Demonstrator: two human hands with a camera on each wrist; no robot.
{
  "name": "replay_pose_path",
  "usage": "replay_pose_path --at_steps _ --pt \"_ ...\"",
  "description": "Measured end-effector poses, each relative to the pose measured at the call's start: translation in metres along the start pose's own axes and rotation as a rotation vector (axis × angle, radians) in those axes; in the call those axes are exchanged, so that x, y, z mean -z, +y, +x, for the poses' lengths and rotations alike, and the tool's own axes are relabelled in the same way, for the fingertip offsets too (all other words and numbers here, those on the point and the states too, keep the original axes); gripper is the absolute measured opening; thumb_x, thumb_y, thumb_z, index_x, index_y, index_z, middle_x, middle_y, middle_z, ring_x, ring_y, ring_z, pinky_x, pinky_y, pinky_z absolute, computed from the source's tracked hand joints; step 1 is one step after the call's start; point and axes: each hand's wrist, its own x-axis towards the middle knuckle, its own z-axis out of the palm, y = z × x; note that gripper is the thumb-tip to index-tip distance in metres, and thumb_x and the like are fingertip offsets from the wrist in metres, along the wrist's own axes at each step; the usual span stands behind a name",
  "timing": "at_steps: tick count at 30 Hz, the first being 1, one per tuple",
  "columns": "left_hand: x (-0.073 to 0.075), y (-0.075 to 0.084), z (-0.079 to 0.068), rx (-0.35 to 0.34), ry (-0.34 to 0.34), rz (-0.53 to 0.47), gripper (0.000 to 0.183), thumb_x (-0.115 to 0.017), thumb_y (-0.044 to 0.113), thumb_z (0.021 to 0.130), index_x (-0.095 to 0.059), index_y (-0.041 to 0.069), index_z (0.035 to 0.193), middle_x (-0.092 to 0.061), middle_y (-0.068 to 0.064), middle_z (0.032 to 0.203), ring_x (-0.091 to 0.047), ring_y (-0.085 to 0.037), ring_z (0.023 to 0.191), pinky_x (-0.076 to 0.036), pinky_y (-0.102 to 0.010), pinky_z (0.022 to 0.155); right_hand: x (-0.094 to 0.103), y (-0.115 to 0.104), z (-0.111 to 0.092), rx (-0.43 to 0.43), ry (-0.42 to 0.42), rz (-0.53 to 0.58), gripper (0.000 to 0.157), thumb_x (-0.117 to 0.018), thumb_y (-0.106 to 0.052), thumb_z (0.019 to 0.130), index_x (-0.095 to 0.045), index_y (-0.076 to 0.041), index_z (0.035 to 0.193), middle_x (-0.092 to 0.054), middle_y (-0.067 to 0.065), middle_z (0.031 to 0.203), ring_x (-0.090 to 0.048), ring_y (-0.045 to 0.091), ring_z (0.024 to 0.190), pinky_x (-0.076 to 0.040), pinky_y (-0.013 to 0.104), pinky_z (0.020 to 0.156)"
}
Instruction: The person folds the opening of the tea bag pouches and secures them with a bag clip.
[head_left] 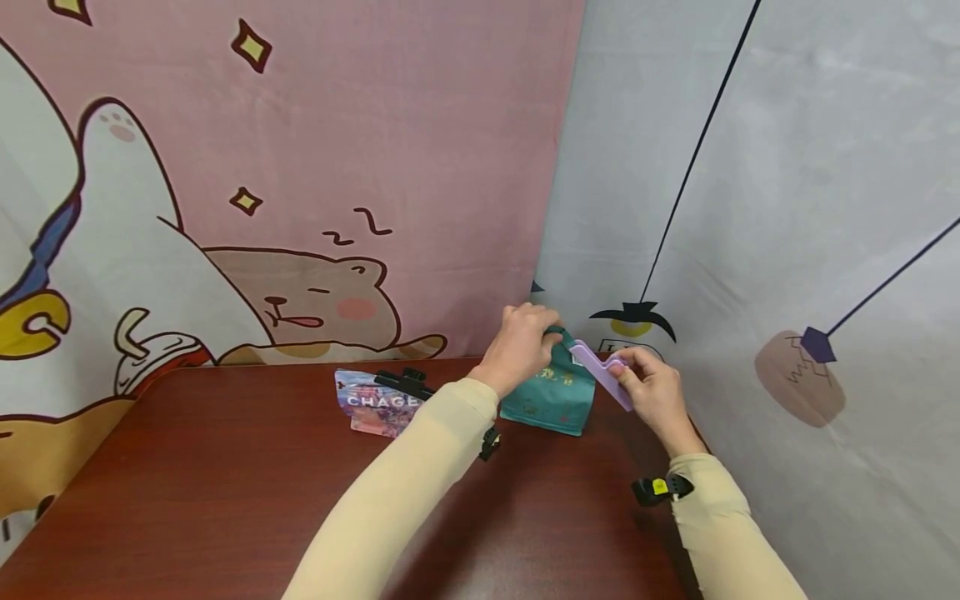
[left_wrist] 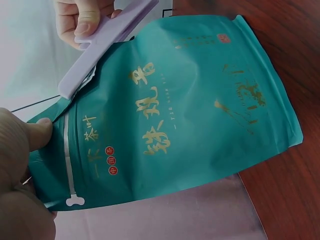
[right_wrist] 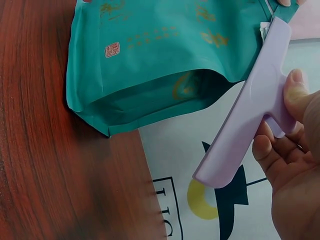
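Note:
A green tea bag (left_wrist: 195, 100) with gold lettering stands near the table's back right corner. My left hand (head_left: 522, 346) grips its top edge; in the left wrist view the thumb presses on the bag beside a pale strip. My right hand (head_left: 654, 393) pinches the handles of a lilac bag clip (right_wrist: 250, 110) between thumb and fingers. One end of the clip's long bar overlaps the bag's top side edge, and the other end sticks out past the bag.
Left of the green bag stands a pink and blue pouch (head_left: 375, 410) marked CHAGE, with a black clip (head_left: 405, 383) across its top. The reddish-brown table (head_left: 225, 483) meets a cartoon-printed cloth (head_left: 420, 150) behind and a grey cloth (head_left: 750, 275) at right.

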Motion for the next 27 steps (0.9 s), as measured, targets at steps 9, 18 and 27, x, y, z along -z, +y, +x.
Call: replay_pose_path --at_steps 9,18,27 --pt "-0.002 0.001 -0.002 0.0 0.002 0.012 0.01 -0.069 0.015 0.101 -0.077 0.014 0.106 -0.075 0.002 0.101 -0.063 -0.015 0.095 -0.039 -0.035 0.088 -0.001 -0.002 -0.003 0.014 0.032 0.005 0.012 -0.077 -0.008 0.091 -0.072 -0.003 0.101 -0.069 0.012 0.083 -0.054 0.008 0.068 -0.044 0.013 0.057" --pt "-0.002 0.003 -0.001 -0.001 -0.009 0.017 0.01 -0.069 0.015 0.101 -0.078 0.014 0.105 -0.075 0.001 0.099 -0.064 -0.016 0.094 -0.04 -0.036 0.089 -0.004 -0.007 0.002 0.019 0.045 0.039 0.013 -0.077 -0.009 0.091 -0.074 -0.002 0.101 -0.068 0.012 0.083 -0.052 0.007 0.07 -0.042 0.014 0.058" --pt "-0.002 0.002 0.001 0.009 -0.007 0.038 0.01 -0.069 0.016 0.101 -0.078 0.015 0.105 -0.075 0.003 0.099 -0.063 -0.014 0.094 -0.039 -0.035 0.087 -0.008 -0.012 0.005 0.051 0.066 0.043 0.012 -0.076 -0.009 0.091 -0.073 -0.003 0.1 -0.066 0.011 0.079 -0.051 0.008 0.067 -0.04 0.015 0.055"
